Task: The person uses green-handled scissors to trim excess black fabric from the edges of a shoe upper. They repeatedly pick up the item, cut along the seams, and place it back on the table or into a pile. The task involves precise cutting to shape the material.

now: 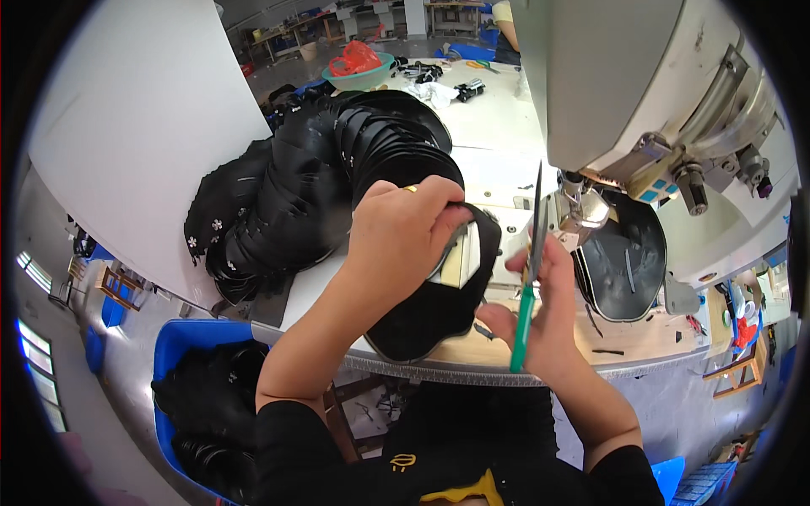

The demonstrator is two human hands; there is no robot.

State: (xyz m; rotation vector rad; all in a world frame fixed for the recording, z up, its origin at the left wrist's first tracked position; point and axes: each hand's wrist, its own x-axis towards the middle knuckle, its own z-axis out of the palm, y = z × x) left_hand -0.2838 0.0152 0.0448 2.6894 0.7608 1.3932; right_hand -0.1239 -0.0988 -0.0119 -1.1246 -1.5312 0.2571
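Observation:
My left hand [405, 228] is closed on the upper edge of a black leather-like piece [422, 325], which hangs over the table's front edge. The piece has a cut-out through which the pale table shows. In my right hand [555, 312] is a pair of scissors [525, 325] with a green handle, the long blade pointing up. The scissors are just right of the piece and appear apart from it. Beyond my left hand lies a long curved stack of black pieces [287, 185]. Another rounded black piece [620, 270] lies under the sewing machine [607, 76].
A blue bin [160, 396] holding black pieces stands on the floor at lower left. The table's front edge [481, 371] curves before me, with black scraps [607, 351] on it. A pale green basin [371, 78] with a red bag sits at the back. Another person [504, 25] is beyond.

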